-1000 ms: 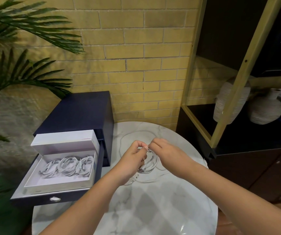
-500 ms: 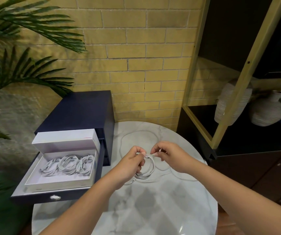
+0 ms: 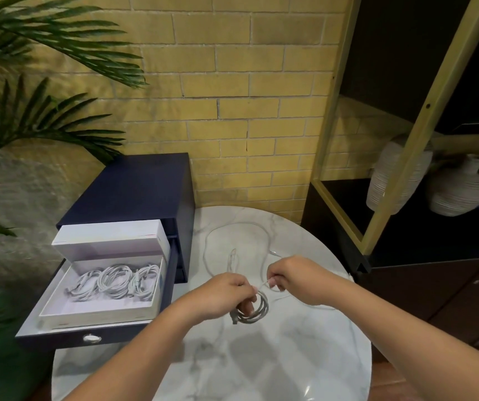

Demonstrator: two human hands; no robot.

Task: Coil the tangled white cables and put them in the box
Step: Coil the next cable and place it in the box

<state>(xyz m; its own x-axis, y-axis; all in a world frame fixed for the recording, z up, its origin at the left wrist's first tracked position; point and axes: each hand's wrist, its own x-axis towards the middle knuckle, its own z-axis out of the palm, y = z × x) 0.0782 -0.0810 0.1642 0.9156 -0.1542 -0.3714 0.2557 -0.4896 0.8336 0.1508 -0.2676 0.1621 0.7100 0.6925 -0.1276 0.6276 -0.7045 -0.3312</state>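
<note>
Winding is underway. The left grip (image 3: 221,296) is curled round a small coil of white cable (image 3: 257,312), held just over the marble surface (image 3: 261,369). The right grip (image 3: 293,277) pinches the free strand (image 3: 263,285) right beside that coil. More white cable (image 3: 208,250) lies in a wide loose loop toward the wall, with a plug end (image 3: 233,256) inside it. I cannot tell whether that loop is the same cable's tail or a separate one.

The likeliest trouble is in that slack. If the strand is drawn in quickly where it crosses itself, the loop could cinch into a knot, or the plug could catch and jerk the coil. The coil is held only by the left fingers, so easing them to take the next turn could let the springy turns fan open and undo the work.

The white box (image 3: 59,312) sits in the open drawer (image 3: 59,341) of the dark blue cabinet (image 3: 134,192), just left of the surface. Three coiled cables (image 3: 114,280) already lie side by side in it. A loosely wound coil may not seat among them and could spill over the box's rim.
</note>
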